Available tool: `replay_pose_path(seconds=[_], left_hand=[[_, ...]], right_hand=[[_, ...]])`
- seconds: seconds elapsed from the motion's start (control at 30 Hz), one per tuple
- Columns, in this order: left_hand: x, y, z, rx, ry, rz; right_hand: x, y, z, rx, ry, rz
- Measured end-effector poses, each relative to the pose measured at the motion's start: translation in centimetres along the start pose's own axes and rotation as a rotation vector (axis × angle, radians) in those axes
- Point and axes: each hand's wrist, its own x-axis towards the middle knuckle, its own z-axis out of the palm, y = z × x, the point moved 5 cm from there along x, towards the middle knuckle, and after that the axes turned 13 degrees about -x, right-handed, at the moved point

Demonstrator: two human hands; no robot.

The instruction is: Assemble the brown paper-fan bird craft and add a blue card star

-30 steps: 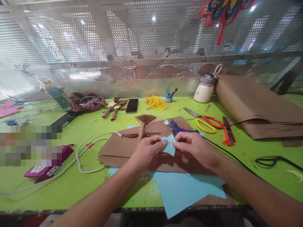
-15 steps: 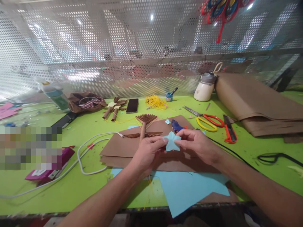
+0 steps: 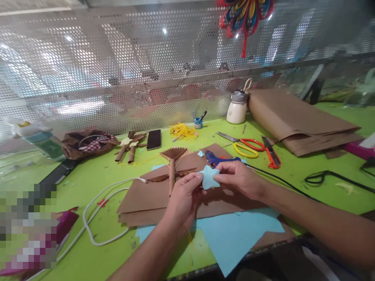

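Blue paper star [image 3: 209, 178] held above brown paper [image 3: 140, 201]; left hand [image 3: 184, 195] pinches left edge, right hand [image 3: 244, 178] pinches right edge. Uneven pull could crease or tear points. Glue gun [image 3: 218, 159] lies just beyond right hand: stray knuckle could knock it.

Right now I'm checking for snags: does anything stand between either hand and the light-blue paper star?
Nothing visible does: the left hand and the right hand pinch the paper star directly, from opposite sides. The blue glue gun lies beyond them, not in between.
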Motion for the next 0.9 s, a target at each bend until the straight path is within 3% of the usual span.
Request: replay_pose_path(seconds=[0.2,0.3,0.4,0.57,0.67,0.9], left_hand=[[-0.5,-0.7,1.0,-0.084,-0.079,-0.06],[-0.7,-1.2,1.1,-0.105,-0.085,-0.098],[-0.8,-1.3,1.1,-0.112,-0.07,-0.092],[-1.0,-1.4,1.4,-0.102,-0.08,-0.14],[-1.0,-1.4,1.2,-0.048,-0.082,-0.159],[0.0,0.8,-0.9,0.243,0.007,-0.076]], right_hand=[[0.3,0.0,0.1,0.242,0.026,-0.027],[-0.1,-0.3,0.4,0.106,-0.037,-0.077],[-0.5,-1.2,0.5,-0.094,-0.099,-0.227],[-0.7,-2.3,0.1,-0.226,-0.066,-0.342],[-0.6,-2.3,0.2,-0.191,-0.066,-0.288],[0.2,-0.5,-0.6,-0.08,-0.057,0.04]])
